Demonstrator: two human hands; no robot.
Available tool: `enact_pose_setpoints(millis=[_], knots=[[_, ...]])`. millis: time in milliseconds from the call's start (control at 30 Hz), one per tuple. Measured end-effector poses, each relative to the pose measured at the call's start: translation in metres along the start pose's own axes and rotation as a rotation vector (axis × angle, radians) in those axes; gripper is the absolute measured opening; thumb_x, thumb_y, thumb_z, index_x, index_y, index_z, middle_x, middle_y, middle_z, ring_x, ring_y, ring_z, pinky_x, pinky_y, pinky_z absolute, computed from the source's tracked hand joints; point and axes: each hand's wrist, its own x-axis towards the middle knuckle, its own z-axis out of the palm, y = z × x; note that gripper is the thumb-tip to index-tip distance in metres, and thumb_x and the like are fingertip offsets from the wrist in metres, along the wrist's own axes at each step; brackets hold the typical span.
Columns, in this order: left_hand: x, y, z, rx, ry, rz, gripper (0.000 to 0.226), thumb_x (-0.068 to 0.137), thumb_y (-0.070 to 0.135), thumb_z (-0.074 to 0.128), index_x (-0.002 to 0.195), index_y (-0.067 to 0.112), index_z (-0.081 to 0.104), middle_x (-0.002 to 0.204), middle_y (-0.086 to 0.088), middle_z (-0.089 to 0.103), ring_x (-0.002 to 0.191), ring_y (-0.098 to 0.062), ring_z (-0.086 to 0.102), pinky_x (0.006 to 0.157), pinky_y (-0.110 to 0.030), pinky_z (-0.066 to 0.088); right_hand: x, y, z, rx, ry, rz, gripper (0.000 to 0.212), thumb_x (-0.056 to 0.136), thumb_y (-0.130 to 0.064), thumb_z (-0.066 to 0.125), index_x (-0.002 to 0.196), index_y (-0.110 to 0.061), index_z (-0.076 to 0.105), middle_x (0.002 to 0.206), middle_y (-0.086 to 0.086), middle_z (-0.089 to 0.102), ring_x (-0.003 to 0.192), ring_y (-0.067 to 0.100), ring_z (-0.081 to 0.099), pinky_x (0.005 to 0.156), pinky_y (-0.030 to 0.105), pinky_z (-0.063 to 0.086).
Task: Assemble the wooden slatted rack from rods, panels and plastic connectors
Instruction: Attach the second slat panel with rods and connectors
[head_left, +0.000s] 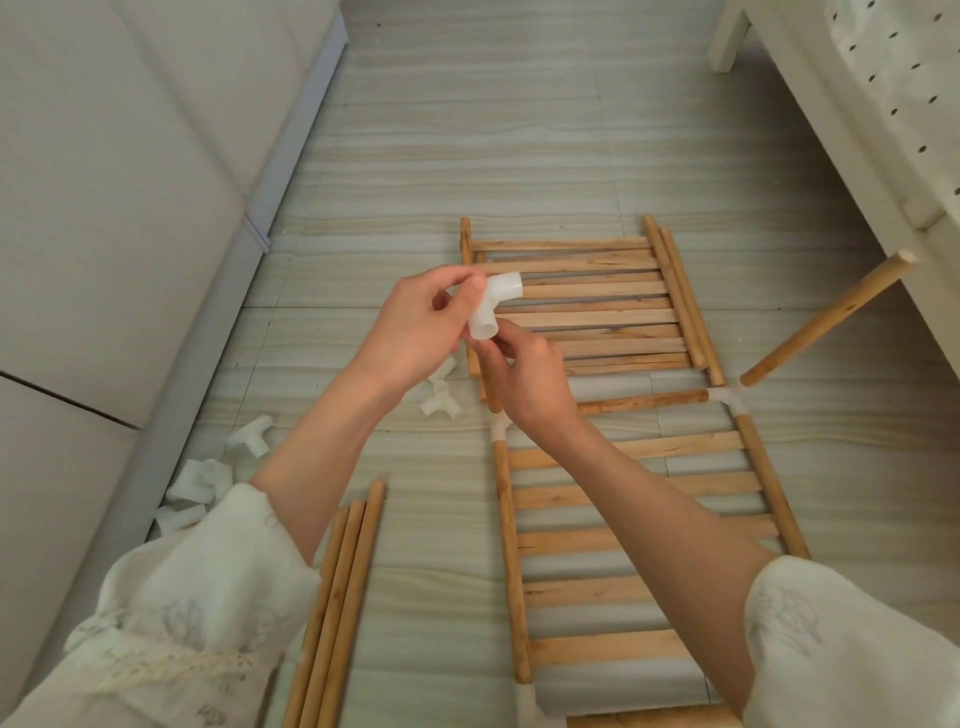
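Gripping one white plastic connector (491, 312) above the floor, left hand (415, 332) pinches its upper arm while right hand (524, 384) fingers pinch its lower socket; judged light, rigid, smooth, best held by the sockets

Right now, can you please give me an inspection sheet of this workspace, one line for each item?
Surface: pale striped floor; all parts lie on it.
Job's things: near slatted panel with white corner joints and one rod rising from its far right joint; a second slatted panel lies flat beyond it; three loose rods lie at the lower left.
Clutter: spare white connectors scattered on the floor at the left.
Grippers: left hand and right hand both hold one white connector above the floor.
Cables: nothing seen.
Surroundings: pale cushioned furniture on the left, white perforated furniture on the right.
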Motion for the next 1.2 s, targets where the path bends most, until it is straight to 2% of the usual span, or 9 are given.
enact_pose_setpoints(millis=[167,333,433,533,633,733,867,1033,1200], knots=[[-0.003,-0.012,-0.004,-0.01,0.037,0.006,0.024,0.102,0.021,0.034,0.112,0.023,0.055,0.066,0.005,0.055,0.048,-0.001,0.048,0.049,-0.011,0.037,0.001,0.001,-0.005,0.023,-0.03,0.018,0.025,0.096,-0.029,0.051,0.086,-0.007,0.059,0.062,-0.006,0.054,0.062,0.017,0.05,0.061,0.026,0.039],[-0.017,-0.07,-0.019,0.126,0.036,-0.196,0.027,0.1,0.01,0.035,0.113,0.013,0.058,0.073,0.002,0.058,0.058,-0.01,0.053,0.052,-0.016,0.039,0.0,0.0,-0.004,0.026,-0.047,0.044,0.02,0.096,-0.028,0.051,0.083,-0.014,0.058,0.061,-0.012,0.051,0.059,0.005,0.048,0.056,0.014,0.035],[-0.033,-0.109,-0.015,0.263,-0.058,-0.317,0.026,0.098,0.009,0.039,0.115,0.012,0.059,0.089,-0.004,0.061,0.081,-0.021,0.059,0.068,-0.025,0.042,-0.008,0.013,0.0,-0.066,-0.102,0.085,0.023,0.097,-0.025,0.05,0.108,-0.009,0.062,0.093,-0.001,0.068,0.089,0.018,0.062,0.071,0.021,0.041],[-0.045,-0.143,-0.004,0.389,-0.121,-0.378,0.03,0.097,0.009,0.042,0.123,0.01,0.057,0.114,-0.011,0.06,0.106,-0.026,0.056,0.081,-0.023,0.039,-0.023,0.037,0.006,-0.177,-0.175,0.134,0.041,0.099,-0.022,0.044,0.139,-0.018,0.043,0.133,0.002,0.056,0.121,0.022,0.051,0.092,0.029,0.04],[-0.045,-0.166,0.01,0.481,-0.225,-0.368,0.037,0.097,0.012,0.045,0.134,0.009,0.048,0.135,-0.015,0.047,0.121,-0.026,0.048,0.098,-0.024,0.034,-0.028,0.066,0.008,-0.341,-0.301,0.198,0.046,0.1,-0.017,0.039,0.145,-0.014,0.032,0.14,0.011,0.048,0.128,0.028,0.044,0.101,0.034,0.036],[-0.041,-0.183,0.023,0.673,-0.439,-0.36,0.06,0.096,0.023,0.049,0.149,0.015,0.022,0.155,-0.015,0.015,0.142,-0.03,0.017,0.115,-0.032,0.019,-0.019,0.09,0.006,-0.458,-0.39,0.249,0.048,0.1,-0.019,0.038,0.147,-0.01,0.028,0.148,0.013,0.035,0.137,0.029,0.031,0.109,0.037,0.028],[-0.049,-0.203,0.038,0.957,-0.654,-0.374,0.094,0.09,0.042,0.057,0.149,0.021,-0.013,0.155,-0.009,-0.024,0.144,-0.031,-0.016,0.118,-0.043,0.004,0.01,0.114,0.002,-0.607,-0.412,0.256,0.05,0.099,-0.019,0.04,0.146,-0.011,0.026,0.151,0.011,0.028,0.138,0.03,0.025,0.11,0.043,0.029],[-0.059,-0.21,0.047,1.075,-0.603,-0.309,0.106,0.083,0.042,0.065,0.149,0.019,-0.015,0.155,-0.012,-0.024,0.144,-0.033,-0.015,0.117,-0.042,0.001,0.043,0.129,0.004,-0.76,-0.43,0.194,0.052,0.097,-0.019,0.043,0.145,-0.013,0.025,0.15,0.01,0.028,0.138,0.029,0.022,0.11,0.046,0.028],[-0.058,-0.211,0.051,1.087,-0.576,-0.311,0.107,0.082,0.038,0.068,0.149,0.017,-0.012,0.155,-0.015,-0.021,0.144,-0.036,-0.012,0.118,-0.04,0.003,0.064,0.137,0.021,-0.913,-0.526,0.155,0.057,0.097,-0.024,0.042,0.148,-0.018,0.017,0.152,0.009,0.024,0.141,0.029,0.018,0.113,0.051,0.014]])
